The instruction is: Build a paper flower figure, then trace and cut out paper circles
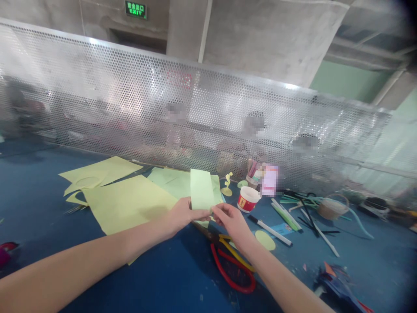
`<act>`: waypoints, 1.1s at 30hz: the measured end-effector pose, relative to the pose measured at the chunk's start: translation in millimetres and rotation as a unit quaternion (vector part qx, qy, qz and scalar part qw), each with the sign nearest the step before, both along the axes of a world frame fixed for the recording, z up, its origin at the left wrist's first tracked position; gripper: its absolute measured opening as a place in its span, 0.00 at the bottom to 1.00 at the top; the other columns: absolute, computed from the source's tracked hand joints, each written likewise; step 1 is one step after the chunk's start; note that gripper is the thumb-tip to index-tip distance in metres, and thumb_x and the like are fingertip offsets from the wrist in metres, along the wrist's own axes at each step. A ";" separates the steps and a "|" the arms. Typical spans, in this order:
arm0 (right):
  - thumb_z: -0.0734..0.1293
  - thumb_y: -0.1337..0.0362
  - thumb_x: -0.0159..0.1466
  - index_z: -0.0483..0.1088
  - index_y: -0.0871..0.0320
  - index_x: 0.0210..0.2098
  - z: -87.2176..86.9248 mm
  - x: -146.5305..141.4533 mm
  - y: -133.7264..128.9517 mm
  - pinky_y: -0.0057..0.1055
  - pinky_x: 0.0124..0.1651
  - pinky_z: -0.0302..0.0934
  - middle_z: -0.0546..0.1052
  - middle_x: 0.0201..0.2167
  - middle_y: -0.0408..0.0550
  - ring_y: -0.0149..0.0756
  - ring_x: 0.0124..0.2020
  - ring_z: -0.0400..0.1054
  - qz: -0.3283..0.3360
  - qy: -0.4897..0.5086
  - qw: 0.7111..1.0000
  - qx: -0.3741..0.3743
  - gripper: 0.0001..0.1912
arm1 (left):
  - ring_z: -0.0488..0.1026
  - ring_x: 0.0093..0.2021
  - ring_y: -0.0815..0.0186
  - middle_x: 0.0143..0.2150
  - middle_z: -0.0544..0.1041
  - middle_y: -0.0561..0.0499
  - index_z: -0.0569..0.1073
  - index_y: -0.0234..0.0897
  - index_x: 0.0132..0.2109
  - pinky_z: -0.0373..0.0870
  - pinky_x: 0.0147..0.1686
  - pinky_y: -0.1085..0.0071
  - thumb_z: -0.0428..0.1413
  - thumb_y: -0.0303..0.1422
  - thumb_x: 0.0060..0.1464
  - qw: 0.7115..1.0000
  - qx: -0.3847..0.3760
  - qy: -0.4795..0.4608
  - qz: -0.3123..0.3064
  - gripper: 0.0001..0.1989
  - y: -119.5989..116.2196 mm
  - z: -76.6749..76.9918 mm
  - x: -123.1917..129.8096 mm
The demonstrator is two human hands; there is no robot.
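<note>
A small pale green paper rectangle [201, 190] stands upright between my two hands. My left hand [183, 216] grips its lower left edge, thumb across the front. At the lower right corner my right hand [229, 217] pinches the same paper between thumb and fingertips. Behind and to the left lie large yellow sheets [127, 202], one with a round cut in it, and a green sheet [166, 180]. Just below my right hand are a red pipe cleaner loop [233, 282] and a yellow one [241, 256]. A pale yellow oval paper piece [265, 240] rests beside my right wrist.
A red and white paper cup [249, 199] stands right of my hands, beside a small yellow figure [227, 184]. Markers [270, 230], a small basket [332, 208] and pipe cleaners lie further right. A perforated metal screen [137, 95] runs behind the blue table [156, 278]; blurred people sit beyond it.
</note>
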State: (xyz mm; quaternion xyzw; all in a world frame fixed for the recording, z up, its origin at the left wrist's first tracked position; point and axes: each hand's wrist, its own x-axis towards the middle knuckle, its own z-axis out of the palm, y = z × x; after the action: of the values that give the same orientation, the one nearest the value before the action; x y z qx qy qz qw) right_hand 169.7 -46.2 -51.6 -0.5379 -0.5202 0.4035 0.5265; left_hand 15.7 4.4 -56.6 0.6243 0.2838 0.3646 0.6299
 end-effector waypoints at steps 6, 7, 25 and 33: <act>0.68 0.54 0.51 0.65 0.58 0.20 0.5 -2.1 -1.2 0.25 0.26 0.52 0.65 0.16 0.38 0.27 0.20 0.56 0.003 -0.006 1.000 0.010 0.15 | 0.75 0.34 0.60 0.32 0.79 0.46 0.76 0.32 0.37 0.69 0.35 0.69 0.64 0.36 0.40 0.999 0.020 0.023 0.037 0.16 -5.3 -0.7 0.5; 0.68 0.54 0.51 0.65 0.58 0.20 0.1 -2.3 -1.1 0.25 0.26 0.52 0.65 0.16 0.38 0.27 0.20 0.56 0.005 -0.006 1.000 0.011 0.15 | 0.75 0.34 0.60 0.32 0.79 0.46 0.76 0.32 0.37 0.69 0.35 0.69 0.64 0.36 0.40 0.999 0.018 0.025 0.045 0.16 -5.7 -0.8 0.6; 0.68 0.54 0.53 0.69 0.59 0.25 6.0 -0.4 -2.8 0.26 0.28 0.56 0.69 0.20 0.41 0.29 0.23 0.60 0.010 -0.034 0.999 0.006 0.13 | 0.74 0.30 0.63 0.29 0.78 0.46 0.77 0.30 0.36 0.69 0.33 0.70 0.62 0.34 0.43 0.999 -0.003 0.020 0.025 0.13 -0.9 5.0 -1.4; 0.67 0.54 0.53 0.67 0.58 0.22 6.5 -1.1 -3.6 0.26 0.27 0.53 0.66 0.18 0.38 0.28 0.21 0.58 0.004 -0.032 0.999 0.007 0.13 | 0.74 0.31 0.64 0.31 0.79 0.46 0.77 0.32 0.36 0.70 0.34 0.71 0.63 0.36 0.42 1.000 -0.004 0.016 0.007 0.14 0.5 4.8 -1.8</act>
State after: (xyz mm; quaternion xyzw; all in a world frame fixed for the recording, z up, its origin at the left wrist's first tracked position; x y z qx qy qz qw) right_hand 168.6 -49.8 -45.1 -0.5448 -0.5420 0.3849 0.5112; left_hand 13.9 4.9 -51.8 0.6258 0.2995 0.3574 0.6253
